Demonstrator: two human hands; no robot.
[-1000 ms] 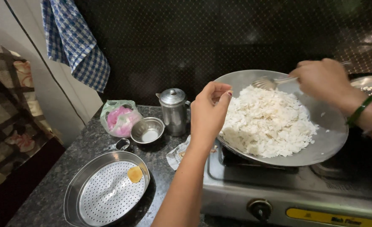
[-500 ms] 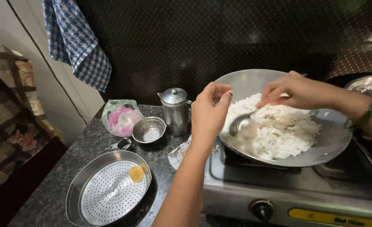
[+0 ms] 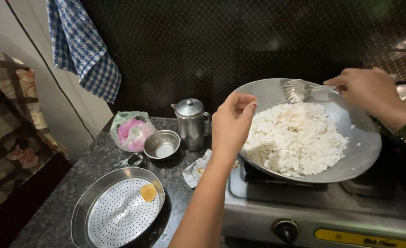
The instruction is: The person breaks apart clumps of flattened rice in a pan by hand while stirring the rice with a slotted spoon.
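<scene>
Gripping the near rim of the wide metal pan [image 3: 359, 151], the left hand [image 3: 232, 124] steadied it. The right hand [image 3: 368, 87] grasped a metal spatula [image 3: 299, 89] above the flattened rice [image 3: 294, 138].

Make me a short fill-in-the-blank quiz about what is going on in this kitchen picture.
1. The right hand holds a metal ____ above the white flakes.
2. The left hand steadies the wide pan at its near ____.
3. The round perforated plate has a small ____ piece lying on it.
4. A blue and white ____ cloth hangs above the counter.

Missing words: spatula; rim; yellow; checked
</scene>
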